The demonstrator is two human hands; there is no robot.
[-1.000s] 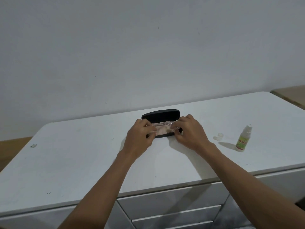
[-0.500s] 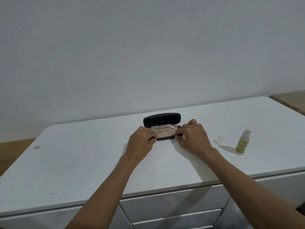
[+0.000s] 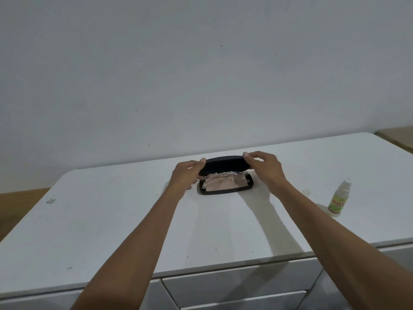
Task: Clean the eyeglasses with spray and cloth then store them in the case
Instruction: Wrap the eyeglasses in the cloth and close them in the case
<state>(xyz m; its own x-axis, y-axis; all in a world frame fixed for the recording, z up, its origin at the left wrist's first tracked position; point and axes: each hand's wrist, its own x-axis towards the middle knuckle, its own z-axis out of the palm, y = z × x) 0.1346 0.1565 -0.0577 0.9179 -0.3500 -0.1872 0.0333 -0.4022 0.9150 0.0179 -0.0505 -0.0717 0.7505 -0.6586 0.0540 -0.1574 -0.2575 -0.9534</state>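
A black eyeglasses case (image 3: 225,191) lies open on the white cabinet top (image 3: 111,220), its lid (image 3: 224,166) raised and partly lowered. Inside lie a pinkish cloth (image 3: 221,184) and the clear-framed eyeglasses (image 3: 223,175) on top of it. My left hand (image 3: 185,175) grips the lid's left end, thumb on top. My right hand (image 3: 266,167) holds the lid's right end with fingertips over its top edge. A small spray bottle (image 3: 338,199) with a green label stands uncapped to the right.
The bottle's small clear cap (image 3: 306,191) lies on the top between the case and the bottle. Drawer fronts (image 3: 234,285) run below the front edge. A plain wall rises behind. A wooden surface (image 3: 397,136) shows at far right.
Both hands left the case's base, where they were pressing the cloth and glasses in, and rose to the lid's two ends. The view shifted downward a little.
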